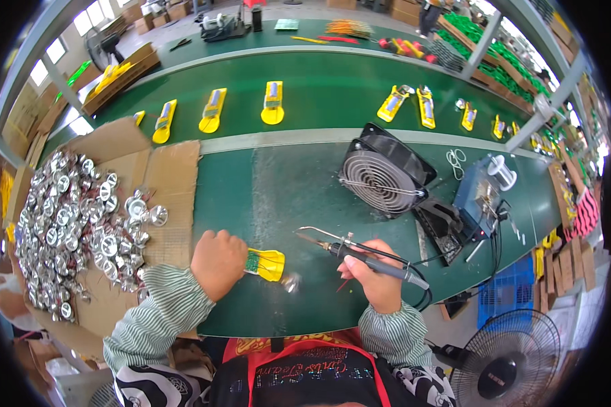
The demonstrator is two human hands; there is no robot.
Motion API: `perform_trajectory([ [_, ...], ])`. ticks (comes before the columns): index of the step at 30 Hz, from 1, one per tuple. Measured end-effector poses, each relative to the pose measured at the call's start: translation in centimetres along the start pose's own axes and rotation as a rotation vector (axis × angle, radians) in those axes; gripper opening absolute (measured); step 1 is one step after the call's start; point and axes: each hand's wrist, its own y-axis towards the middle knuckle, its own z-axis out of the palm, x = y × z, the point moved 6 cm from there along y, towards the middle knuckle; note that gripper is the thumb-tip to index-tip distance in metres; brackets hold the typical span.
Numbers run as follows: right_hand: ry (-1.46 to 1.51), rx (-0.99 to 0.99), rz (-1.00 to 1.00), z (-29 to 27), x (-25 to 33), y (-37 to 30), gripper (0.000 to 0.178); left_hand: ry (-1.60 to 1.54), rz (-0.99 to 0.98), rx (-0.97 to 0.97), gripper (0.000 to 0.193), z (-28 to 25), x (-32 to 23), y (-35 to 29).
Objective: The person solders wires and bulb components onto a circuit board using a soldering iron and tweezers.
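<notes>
My left hand is closed over the end of a yellow flashlight housing, which lies on the green worktable. A green circuit board shows in the housing beside my fingers. Close to the housing's near end is a small silver reflector, blurred. In my right hand is a soldering iron with a dark handle. Its tip and a thin curved metal tube point left, above the table and apart from the housing. A short red wire shows under my right fingers.
Left stands an open cardboard box heaped with silver reflectors. A black square fan, a blue soldering station and a solder spool stand right. Beyond, a green conveyor carries several yellow housings.
</notes>
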Motion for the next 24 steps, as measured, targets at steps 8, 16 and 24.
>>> perform_trajectory([
  [8,0.017,0.001,-0.073,-0.7,0.8,0.0,0.015,-0.374,-0.090,-0.130,0.034,0.2,1.6,-1.4],
  [16,0.018,0.028,-0.045,1.0,0.8,-0.1,0.013,-1.179,-0.139,-0.456,0.010,1.9,2.7,-2.7],
  [24,-0.004,0.091,0.005,1.8,0.2,-0.1,0.016,-1.189,-0.380,-0.331,0.011,3.5,2.7,-1.8],
])
